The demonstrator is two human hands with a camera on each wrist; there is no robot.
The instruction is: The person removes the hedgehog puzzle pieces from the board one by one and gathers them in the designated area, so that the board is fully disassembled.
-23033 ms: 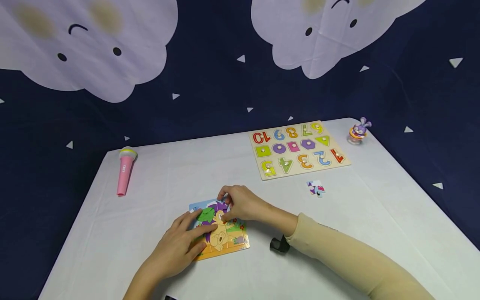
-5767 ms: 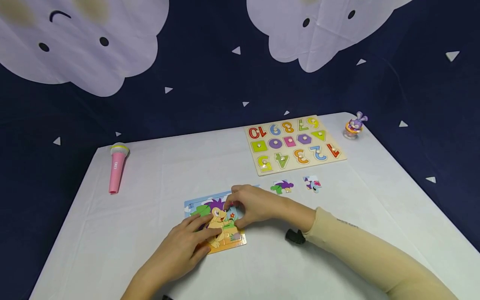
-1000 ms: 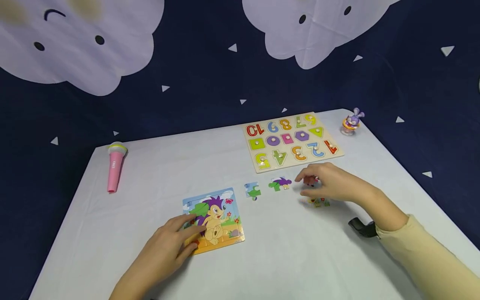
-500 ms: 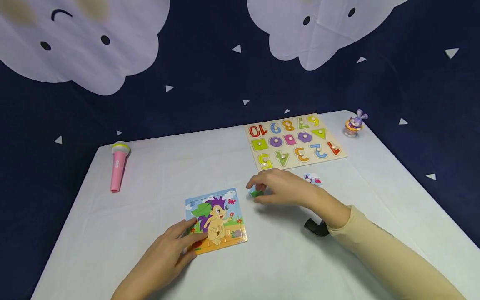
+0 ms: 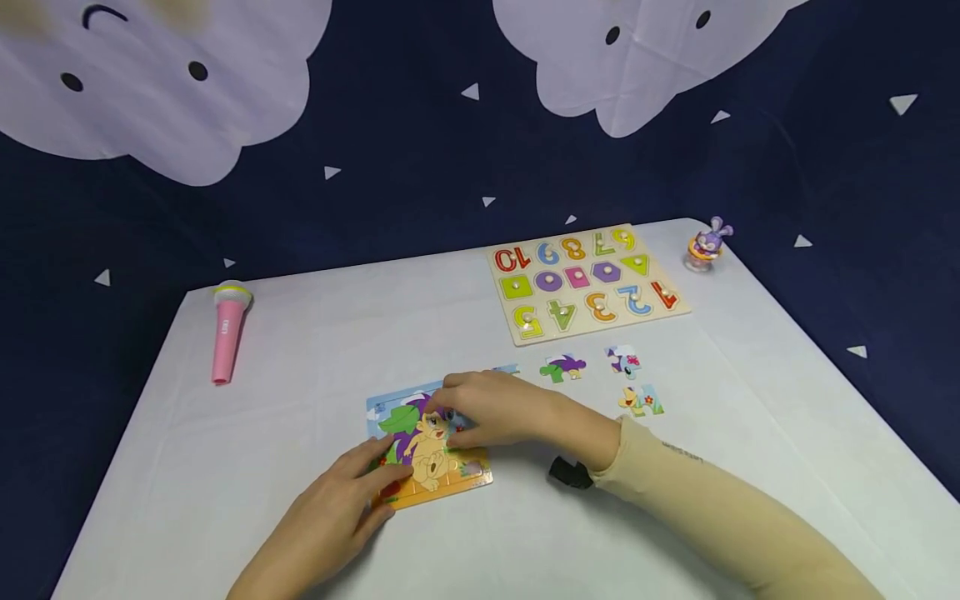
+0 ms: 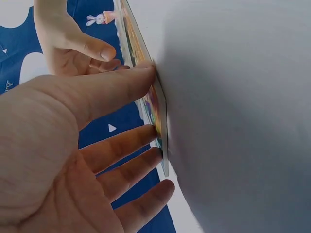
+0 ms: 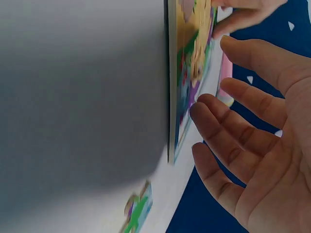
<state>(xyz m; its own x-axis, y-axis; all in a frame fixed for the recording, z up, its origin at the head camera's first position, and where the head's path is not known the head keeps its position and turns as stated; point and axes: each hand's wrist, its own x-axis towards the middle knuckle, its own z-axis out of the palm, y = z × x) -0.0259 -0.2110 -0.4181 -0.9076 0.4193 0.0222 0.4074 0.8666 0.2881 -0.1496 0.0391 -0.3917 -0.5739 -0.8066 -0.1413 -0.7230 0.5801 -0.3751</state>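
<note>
A square jigsaw puzzle (image 5: 427,462) with a purple-haired hedgehog picture lies on the white table. My left hand (image 5: 330,500) rests its fingertips on the lower left edge of the puzzle; in the left wrist view, its thumb and fingers lie spread along the board's rim. Over the upper right part of the puzzle is my right hand (image 5: 498,408), hiding that corner. The right wrist view shows the right hand (image 7: 257,131) with fingers loosely bent beside the board and nothing visible between them.
Several loose jigsaw pieces lie right of the puzzle, among them a purple-green piece (image 5: 564,367), a butterfly piece (image 5: 622,361) and a yellow piece (image 5: 641,401). Behind are a number board (image 5: 588,283), a pink toy microphone (image 5: 227,333) and a rabbit figurine (image 5: 706,246).
From the loose pieces at the right, my right hand has moved left onto the puzzle. A yellow piece now lies below the butterfly piece, and more pieces lie loose than before. My left hand stays put.
</note>
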